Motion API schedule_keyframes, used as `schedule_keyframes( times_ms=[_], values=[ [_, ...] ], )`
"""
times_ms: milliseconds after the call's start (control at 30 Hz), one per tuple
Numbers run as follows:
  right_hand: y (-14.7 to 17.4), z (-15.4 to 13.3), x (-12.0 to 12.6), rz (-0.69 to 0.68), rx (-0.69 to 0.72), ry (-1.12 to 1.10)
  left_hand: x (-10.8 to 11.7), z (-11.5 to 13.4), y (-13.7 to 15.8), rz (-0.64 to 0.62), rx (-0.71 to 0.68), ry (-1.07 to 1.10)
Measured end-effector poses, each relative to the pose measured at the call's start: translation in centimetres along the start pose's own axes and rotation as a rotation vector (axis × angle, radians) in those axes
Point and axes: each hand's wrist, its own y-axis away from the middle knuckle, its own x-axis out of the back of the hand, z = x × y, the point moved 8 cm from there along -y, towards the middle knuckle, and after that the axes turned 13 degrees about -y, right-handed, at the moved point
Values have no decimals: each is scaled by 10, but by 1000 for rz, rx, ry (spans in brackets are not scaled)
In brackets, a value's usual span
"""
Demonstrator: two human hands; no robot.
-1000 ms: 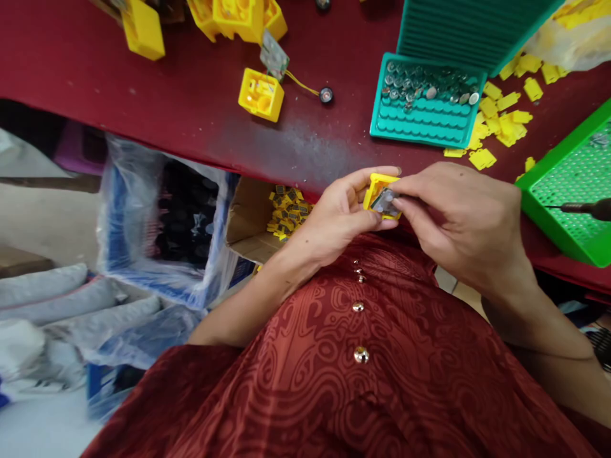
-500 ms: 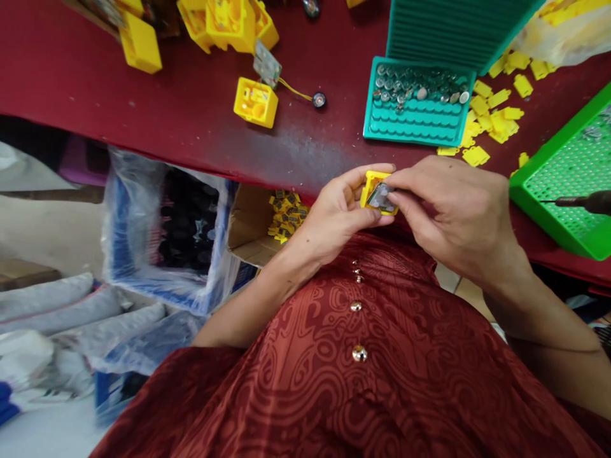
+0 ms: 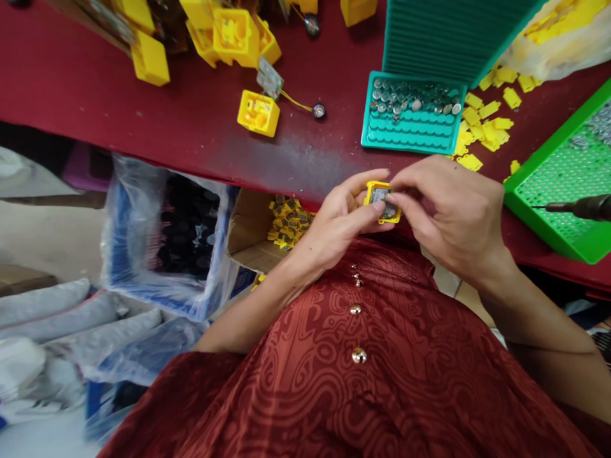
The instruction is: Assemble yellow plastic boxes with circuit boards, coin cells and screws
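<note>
My left hand [image 3: 337, 219] is closed around a small yellow plastic case [image 3: 393, 221] just off the table's front edge. Inside the case lies a dark circuit board [image 3: 380, 193], with my left thumb pressed on its face. From the right, my right hand [image 3: 453, 210] has thumb and forefinger pinched at the board's right edge; the fingertips partly hide it. Beyond the hands, another open yellow case [image 3: 259, 114] rests on the table. A board [image 3: 270, 77] beside it is wired to a small round speaker [image 3: 319, 111].
A teal tray [image 3: 415, 141] holds several button cells. Loose yellow covers [image 3: 496, 132] lie right of it, near a green basket [image 3: 554, 232]. A screwdriver-like tip [image 3: 568, 207] juts in at right. A cardboard box [image 3: 251, 238] and a lined blue crate [image 3: 210, 299] stand below the table edge.
The circuit board was tilted in the case and now lies flatter in it. My left thumb has moved onto the board. The view has shifted slightly.
</note>
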Motion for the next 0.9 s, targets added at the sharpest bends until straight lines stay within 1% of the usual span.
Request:
schedule_keyframes(
  times_ms=[100, 267, 400, 533, 633, 700, 767, 833, 900],
  values=[
    [3, 3, 3, 22, 9, -19, 0, -2, -2, 10, 1, 35],
    [12, 8, 7, 92, -27, 23, -4, -5, -7, -39, 52, 77],
    [13, 4, 9, 99, 32, 22, -8, -8, -8, -83, 63, 79],
    [14, 6, 8, 67, 90, 31, -8, -11, -7, -62, 32, 28],
    [15, 11, 8, 102, 78, -8, -8, -11, -9, -54, 15, 5],
    [16, 14, 9, 147, 12, -40, -9, -10, -12, -63, 21, 24],
    [20, 15, 17, 221, -70, -40, -9, -9, -17, -67, 27, 45],
    [35, 7, 39, 372, -82, -11, -9, -8, -22, -69, 32, 58],
    [62, -3, 69, 513, -68, -5, -12, -8, -27, -81, 43, 56]
  ],
)
